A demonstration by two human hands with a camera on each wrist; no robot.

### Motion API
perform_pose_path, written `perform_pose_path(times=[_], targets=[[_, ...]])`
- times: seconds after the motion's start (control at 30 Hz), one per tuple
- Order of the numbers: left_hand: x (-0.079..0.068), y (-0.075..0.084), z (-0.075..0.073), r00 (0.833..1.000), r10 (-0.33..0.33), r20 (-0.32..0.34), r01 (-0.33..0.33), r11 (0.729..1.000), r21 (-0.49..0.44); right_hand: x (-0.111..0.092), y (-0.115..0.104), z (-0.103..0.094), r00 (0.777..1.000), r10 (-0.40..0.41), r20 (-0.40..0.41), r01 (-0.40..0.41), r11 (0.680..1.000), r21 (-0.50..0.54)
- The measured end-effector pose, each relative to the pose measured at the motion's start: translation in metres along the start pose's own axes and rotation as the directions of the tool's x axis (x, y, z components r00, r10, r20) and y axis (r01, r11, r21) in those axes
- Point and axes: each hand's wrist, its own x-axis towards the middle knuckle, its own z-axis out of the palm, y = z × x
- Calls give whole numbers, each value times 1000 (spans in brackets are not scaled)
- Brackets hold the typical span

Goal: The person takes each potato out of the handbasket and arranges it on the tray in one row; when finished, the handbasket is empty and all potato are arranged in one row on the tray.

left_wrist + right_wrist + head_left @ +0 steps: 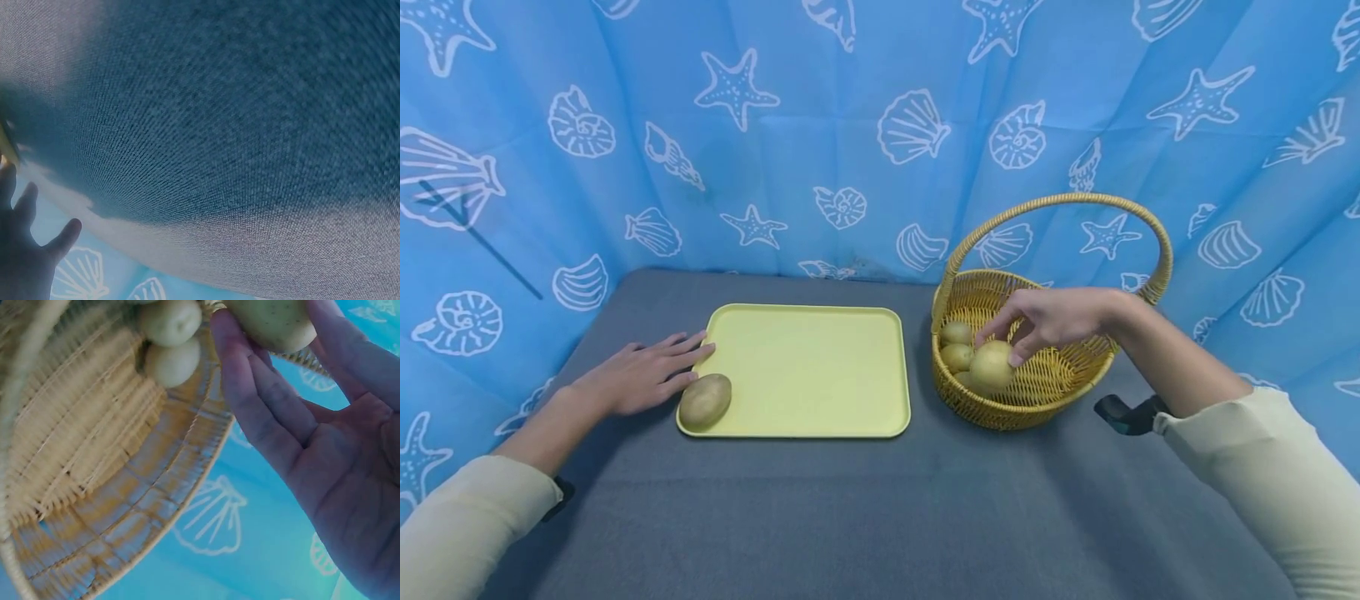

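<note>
In the head view my right hand (1045,321) pinches a potato (992,365) between thumb and fingers, inside the wicker basket (951,392). Several more potatoes (957,357) lie at the basket's left side. The right wrist view shows the held potato (272,322) at the fingertips, with other potatoes (174,361) beyond it. My left hand (643,371) lies with fingers extended over the left edge of a yellow tray (812,367). On the tray's front left corner sits a potato (705,402), close to the left thumb. Only part of the left hand (28,244) shows in the left wrist view.
The basket's tall arched handle (1075,200) rises above my right hand. Grey cloth (850,517) covers the table. A blue curtain (820,108) printed with shells and starfish hangs behind and at both sides.
</note>
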Motion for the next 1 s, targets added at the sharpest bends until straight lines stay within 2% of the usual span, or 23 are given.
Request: perform_pose_path(times=[0.13, 0.27, 0.37, 0.57, 0.73, 1.0], targets=[[0, 1, -1, 1000, -1, 2, 1, 1000, 4, 11, -11, 0, 998, -69, 7, 68, 997, 39], [-1, 1, -1, 1000, 2, 0, -2, 1000, 2, 28, -23, 5, 995, -99, 27, 96, 992, 86], [0, 0, -1, 1000, 5, 0, -5, 1000, 0, 44, -31, 11, 992, -124, 28, 120, 988, 97], [0, -1, 0, 1000, 4, 3, -4, 1000, 4, 85, -40, 32, 974, -224, 37, 219, 969, 117], [0, -1, 1, 1000, 8, -1, -8, 1000, -5, 118, -49, 53, 971, -235, 43, 227, 964, 138], [-1, -1, 2, 1000, 19, -14, -19, 1000, 3, 168, -66, 77, 966, -255, -41, 258, 959, 118]])
